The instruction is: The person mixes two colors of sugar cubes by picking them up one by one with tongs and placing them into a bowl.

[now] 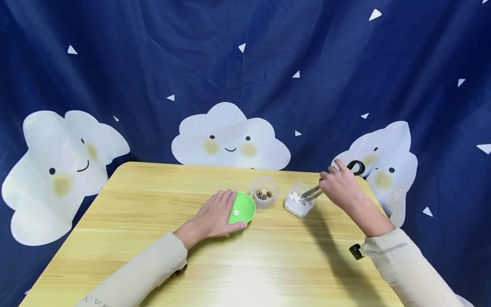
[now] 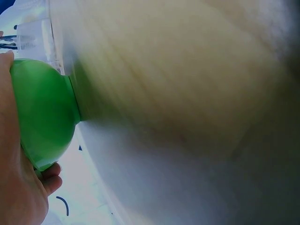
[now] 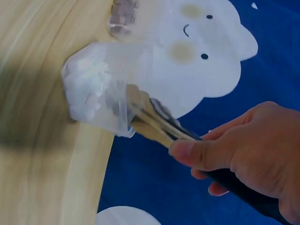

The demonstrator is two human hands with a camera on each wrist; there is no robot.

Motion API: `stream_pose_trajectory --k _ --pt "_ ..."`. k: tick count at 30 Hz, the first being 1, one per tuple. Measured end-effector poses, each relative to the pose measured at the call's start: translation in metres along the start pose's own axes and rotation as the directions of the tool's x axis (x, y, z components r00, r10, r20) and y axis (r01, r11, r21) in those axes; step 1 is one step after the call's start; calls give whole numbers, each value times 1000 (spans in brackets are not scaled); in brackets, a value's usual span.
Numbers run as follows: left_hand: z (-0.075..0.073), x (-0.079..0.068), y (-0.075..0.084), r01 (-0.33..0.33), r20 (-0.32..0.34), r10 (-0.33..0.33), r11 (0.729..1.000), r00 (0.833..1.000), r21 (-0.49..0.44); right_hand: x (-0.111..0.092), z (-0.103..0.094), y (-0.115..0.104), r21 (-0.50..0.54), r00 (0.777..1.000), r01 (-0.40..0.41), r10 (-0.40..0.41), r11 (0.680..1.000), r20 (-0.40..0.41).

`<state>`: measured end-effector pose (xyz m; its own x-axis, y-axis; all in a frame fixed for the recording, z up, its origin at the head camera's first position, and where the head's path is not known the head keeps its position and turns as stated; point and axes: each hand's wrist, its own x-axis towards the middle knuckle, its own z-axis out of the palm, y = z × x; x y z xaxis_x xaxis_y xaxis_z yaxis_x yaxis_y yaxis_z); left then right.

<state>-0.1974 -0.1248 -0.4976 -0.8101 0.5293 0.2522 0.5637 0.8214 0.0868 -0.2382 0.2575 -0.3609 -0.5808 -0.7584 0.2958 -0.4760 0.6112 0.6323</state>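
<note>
My left hand [image 1: 215,215] holds a small green bowl [image 1: 248,207] by its side, thumb at the near rim and fingers around the far side. Inside the bowl lies one white cube [image 1: 236,212]. The bowl's foot meets the tabletop in the left wrist view. With my right hand [image 1: 342,186] I grip metal tongs [image 1: 314,193] with black handles. Their tips reach down into a clear plastic container [image 1: 297,211] of white cubes [image 3: 86,89]. Whether a cube sits between the tips cannot be seen.
A second clear container [image 1: 270,202] with brown cubes [image 1: 264,195] stands between the bowl and the white cubes' container. All stand towards the back of the light wooden table [image 1: 245,256]. Behind its far edge hangs a dark blue curtain [image 1: 215,76] with cloud prints.
</note>
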Motion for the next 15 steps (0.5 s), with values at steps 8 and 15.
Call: stream_pose_trajectory --k 8,15 --pt "0 1 0 -1 6 1 1000 1000 5 -32 13 7 135 994 -85 94 987 -60" --pt "1 0 0 7 17 -7 1000 1000 5 -55 23 3 287 983 -174 186 942 -14"
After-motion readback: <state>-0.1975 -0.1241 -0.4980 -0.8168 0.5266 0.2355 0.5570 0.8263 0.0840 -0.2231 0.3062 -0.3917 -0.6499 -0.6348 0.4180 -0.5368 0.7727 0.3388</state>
